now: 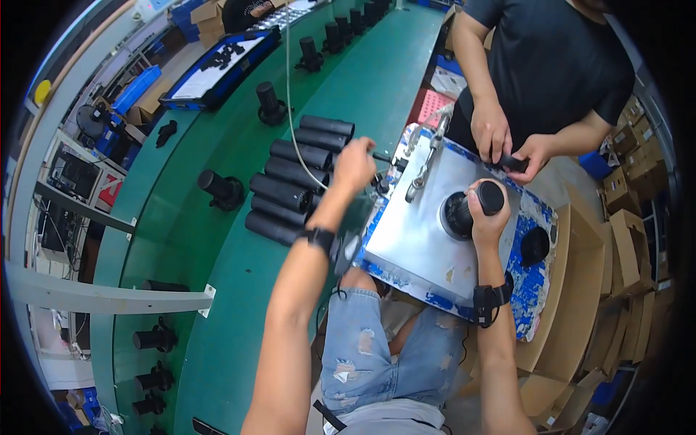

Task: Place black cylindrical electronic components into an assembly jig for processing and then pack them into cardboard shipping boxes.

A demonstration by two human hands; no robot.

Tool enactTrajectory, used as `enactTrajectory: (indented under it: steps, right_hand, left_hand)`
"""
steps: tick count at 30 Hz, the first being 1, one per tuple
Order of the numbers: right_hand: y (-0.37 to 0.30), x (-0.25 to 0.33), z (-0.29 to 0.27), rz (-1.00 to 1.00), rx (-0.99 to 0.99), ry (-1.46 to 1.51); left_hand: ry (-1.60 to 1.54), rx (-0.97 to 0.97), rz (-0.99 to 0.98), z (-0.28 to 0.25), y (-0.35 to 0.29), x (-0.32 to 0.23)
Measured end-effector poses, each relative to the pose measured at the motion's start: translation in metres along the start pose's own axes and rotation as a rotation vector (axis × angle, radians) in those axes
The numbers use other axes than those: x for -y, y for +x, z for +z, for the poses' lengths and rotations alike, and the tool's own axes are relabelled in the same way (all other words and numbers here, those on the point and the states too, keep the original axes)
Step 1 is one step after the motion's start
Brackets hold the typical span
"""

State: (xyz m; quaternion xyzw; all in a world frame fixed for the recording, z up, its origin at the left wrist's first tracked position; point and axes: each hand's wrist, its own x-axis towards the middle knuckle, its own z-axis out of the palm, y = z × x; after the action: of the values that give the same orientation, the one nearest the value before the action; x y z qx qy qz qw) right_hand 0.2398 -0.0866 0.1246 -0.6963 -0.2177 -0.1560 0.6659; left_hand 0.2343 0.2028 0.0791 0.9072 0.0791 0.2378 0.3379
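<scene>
Well, the pale labels on the cardboard boxes [638, 170] off to my right are too small for me to read. The black flanged housing [458, 214] in front of me is a dark, stout cylinder with a round, flat end and a wider round base. It stands on the silver metal plate [406, 250], toward the plate's right-hand side. My right grip [488, 220] is clasped around it, fingers and thumb wrapping the cylinder just below its flat end, while the wider base sits clear of my grasp, to the left of that grip. My left grip [354, 167] is well apart from the housing, over by the plate's left edge, close to a black rod [392, 159]. Its fingers are bent, but blurred, and I cannot tell whether they hold anything. Just beside it, black tubes [279, 190] lie in a row on the green tabletop [217, 348].
</scene>
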Motion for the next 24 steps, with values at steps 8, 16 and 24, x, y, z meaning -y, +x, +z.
enactTrajectory:
  steps: [8,16,24]
  right_hand:
    - [0.01,0.019,-0.002,-0.051,-0.005,-0.082]
    - [0.005,0.005,0.0,-0.039,0.055,0.012]
    - [0.008,-0.002,-0.01,-0.012,0.064,0.021]
  left_hand:
    - [-0.361,-0.078,-0.068,-0.05,-0.142,-0.079]
    - [0.354,0.474,-0.237,0.024,0.042,0.008]
    - [0.311,0.827,-0.15,0.064,0.065,0.018]
